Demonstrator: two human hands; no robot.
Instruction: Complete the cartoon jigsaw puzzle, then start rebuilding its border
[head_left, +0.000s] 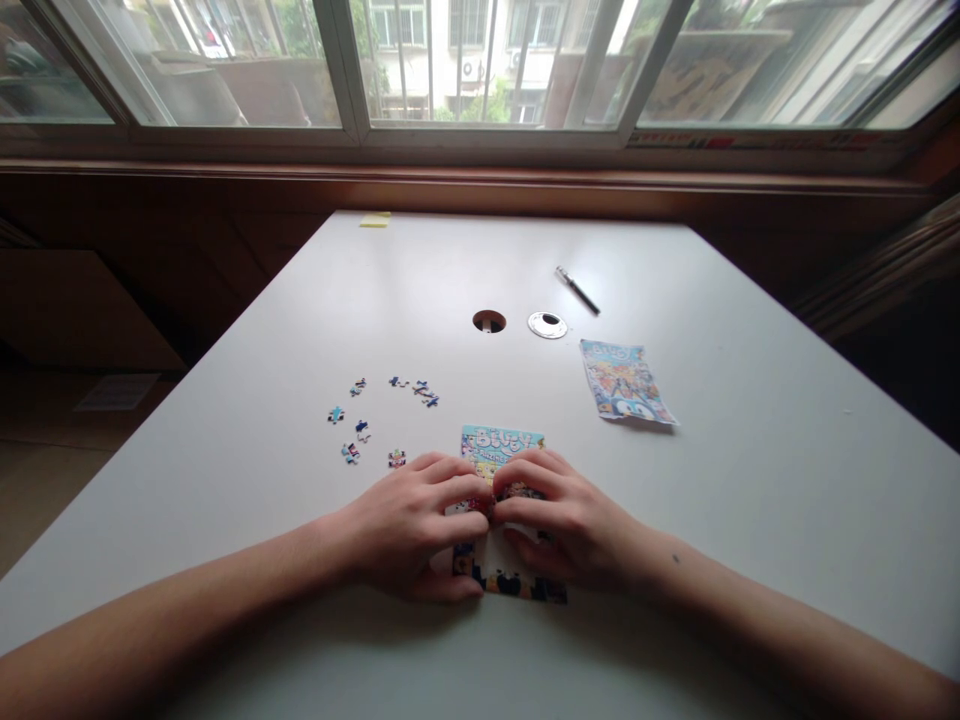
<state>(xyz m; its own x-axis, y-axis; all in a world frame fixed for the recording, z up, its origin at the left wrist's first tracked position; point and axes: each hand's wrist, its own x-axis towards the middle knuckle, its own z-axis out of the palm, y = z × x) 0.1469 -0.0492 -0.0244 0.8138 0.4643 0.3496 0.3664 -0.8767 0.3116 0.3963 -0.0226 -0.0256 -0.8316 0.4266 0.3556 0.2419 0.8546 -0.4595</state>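
A partly assembled jigsaw puzzle (499, 440) lies flat in front of me, with a bright printed top edge and a bare pale area in its lower middle. My left hand (424, 525) rests over its left side, thumb stretched apart near the lower edge. Over the right side is my right hand (566, 515), with curled fingers whose tips meet the left fingertips at the middle. Anything small under the right fingertips is hidden. Beyond my left hand, several loose puzzle pieces (336, 415) are scattered; one puzzle piece (397, 458) lies close to its knuckles.
To the right lies a creased printed picture sheet (628, 382). Farther back are a dark pen (578, 291), a round metal cover (548, 325) and a round hole (489, 321) in the white table (247, 480). A yellow slip (375, 220) sits at the far edge, below the window.
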